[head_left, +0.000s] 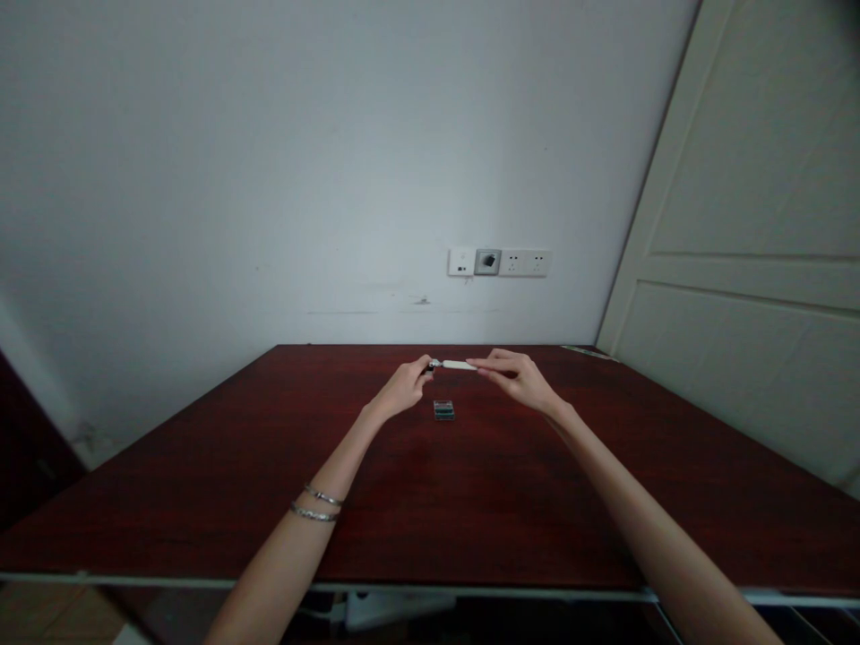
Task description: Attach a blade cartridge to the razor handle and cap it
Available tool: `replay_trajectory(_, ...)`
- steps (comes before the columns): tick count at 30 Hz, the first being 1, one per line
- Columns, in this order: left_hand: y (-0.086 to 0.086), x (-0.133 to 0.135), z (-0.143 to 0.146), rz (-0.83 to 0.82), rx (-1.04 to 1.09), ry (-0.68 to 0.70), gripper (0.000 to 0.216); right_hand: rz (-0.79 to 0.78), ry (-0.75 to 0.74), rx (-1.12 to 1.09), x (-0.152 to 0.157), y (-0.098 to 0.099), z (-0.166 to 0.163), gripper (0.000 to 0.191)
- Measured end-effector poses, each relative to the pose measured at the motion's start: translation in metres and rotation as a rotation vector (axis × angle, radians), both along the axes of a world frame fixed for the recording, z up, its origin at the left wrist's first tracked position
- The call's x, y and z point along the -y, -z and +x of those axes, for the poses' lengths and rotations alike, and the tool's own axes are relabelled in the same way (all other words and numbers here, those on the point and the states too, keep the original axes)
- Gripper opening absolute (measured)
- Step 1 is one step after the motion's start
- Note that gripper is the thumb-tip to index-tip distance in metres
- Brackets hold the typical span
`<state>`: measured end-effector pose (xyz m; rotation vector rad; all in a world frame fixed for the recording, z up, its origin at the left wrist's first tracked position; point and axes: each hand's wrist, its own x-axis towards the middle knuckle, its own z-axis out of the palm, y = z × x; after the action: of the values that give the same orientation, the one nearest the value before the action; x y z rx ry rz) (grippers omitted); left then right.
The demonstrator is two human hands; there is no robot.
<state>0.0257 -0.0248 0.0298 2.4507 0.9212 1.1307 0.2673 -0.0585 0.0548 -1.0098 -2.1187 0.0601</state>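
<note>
My left hand [404,388] and my right hand [516,376] are both stretched out over the far middle of a dark red table [470,502]. Between them they hold a slim white stick-like object [458,365] level above the table. The left fingers pinch its dark left tip; the right fingers pinch its right end. Just below it, a small dark rectangular pack [443,410] lies flat on the table. Two thin bracelets [317,503] circle my left forearm.
A white wall stands behind the table, with a row of sockets and a switch [498,262]. A cream door [752,269] is at the right. A thin flat strip [589,352] lies at the table's far right corner.
</note>
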Motion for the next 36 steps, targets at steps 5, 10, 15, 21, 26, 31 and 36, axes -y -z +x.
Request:
replay_trajectory(5, 0.001, -0.001, 0.002, 0.023, -0.009, -0.010, 0.019, 0.090, -0.041, -0.001, 0.001, -0.004, -0.014, 0.031)
replay_trajectory(10, -0.004, 0.002, -0.002, 0.019, 0.016, -0.018, 0.013, 0.136, -0.097, 0.028, -0.002, 0.000, -0.014, 0.031)
replay_trajectory(15, -0.005, 0.003, -0.009, 0.005, 0.041, -0.025, 0.013, 0.101, -0.068, -0.028, -0.003, 0.004, -0.005, 0.029)
replay_trajectory(21, -0.001, 0.004, -0.006, 0.013, 0.025, -0.043, 0.014, 0.122, -0.118, -0.052, 0.000, -0.004, -0.026, 0.030)
replay_trajectory(26, -0.004, 0.008, -0.006, 0.013, 0.073, 0.003, 0.012, 0.104, -0.117, -0.092, -0.006, 0.004, -0.013, 0.031)
replay_trajectory(31, -0.001, 0.006, -0.006, 0.008, 0.059, 0.008, 0.016, 0.113, -0.113, -0.114, -0.004, 0.002, -0.015, 0.030)
replay_trajectory(36, -0.001, 0.006, -0.006, 0.013, 0.067, -0.014, 0.012, 0.119, -0.134, -0.048, -0.004, 0.000, -0.027, 0.031)
